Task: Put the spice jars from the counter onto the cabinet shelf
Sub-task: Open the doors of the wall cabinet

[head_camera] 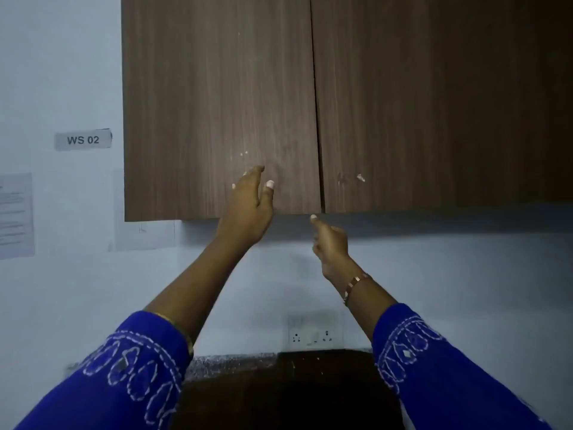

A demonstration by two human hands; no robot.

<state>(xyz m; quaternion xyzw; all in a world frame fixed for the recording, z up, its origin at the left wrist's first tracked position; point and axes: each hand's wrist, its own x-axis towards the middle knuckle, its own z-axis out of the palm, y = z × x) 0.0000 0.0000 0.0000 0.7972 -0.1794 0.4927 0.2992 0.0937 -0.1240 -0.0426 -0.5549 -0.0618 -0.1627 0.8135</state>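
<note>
A brown wood-grain wall cabinet hangs ahead with both doors closed: the left door and the right door. My left hand is raised flat against the lower part of the left door, fingers apart, holding nothing. My right hand is just below the cabinet's bottom edge near the gap between the doors, fingers curled with one fingertip at that edge. No spice jars are in view, and the shelf is hidden behind the doors.
A pale wall carries a "WS 02" label and a printed sheet at the left. A double wall socket sits below the hands. A speckled counter edge and a dark surface lie at the bottom.
</note>
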